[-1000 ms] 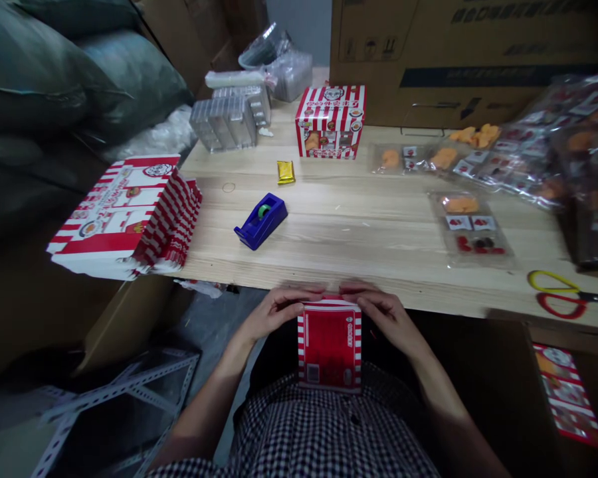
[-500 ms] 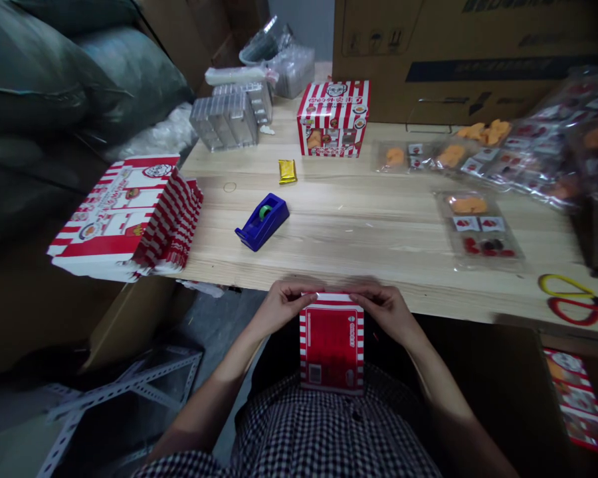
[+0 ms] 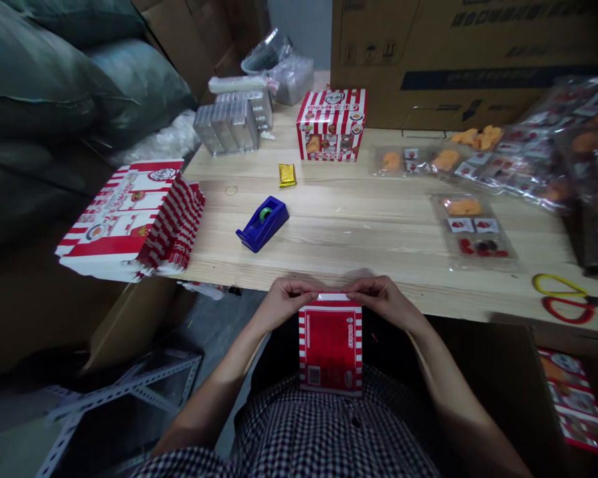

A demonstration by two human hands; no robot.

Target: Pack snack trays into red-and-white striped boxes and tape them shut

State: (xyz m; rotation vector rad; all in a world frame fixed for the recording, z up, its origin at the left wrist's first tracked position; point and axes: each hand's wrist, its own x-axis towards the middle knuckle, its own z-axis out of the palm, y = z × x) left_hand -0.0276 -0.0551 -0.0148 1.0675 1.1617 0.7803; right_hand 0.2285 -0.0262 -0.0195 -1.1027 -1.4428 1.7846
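Observation:
A red box with red-and-white striped borders (image 3: 330,348) rests between my body and the table's front edge, its printed panel with a barcode facing up. My left hand (image 3: 289,299) pinches its far left corner. At the far right corner, my right hand (image 3: 379,299) pinches the same edge, fingertips close to the left ones. What lies under the fingers is hidden. Beyond my hands sits a blue tape dispenser (image 3: 263,224) with a green roll. Behind it lies a small yellow packet (image 3: 287,175), and a finished-looking striped box (image 3: 331,126) stands at the back.
Flattened striped cartons (image 3: 124,212) are stacked at the left. Clear plastic trays (image 3: 226,126) stand at the back left. Packs of toy food (image 3: 476,229) lie on the right, with scissors (image 3: 568,299) by the front edge. A large cardboard carton (image 3: 458,53) stands behind.
My right hand has shifted slightly left along the box's far edge, closer to the left hand. The view has tilted a little; the table things stay put.

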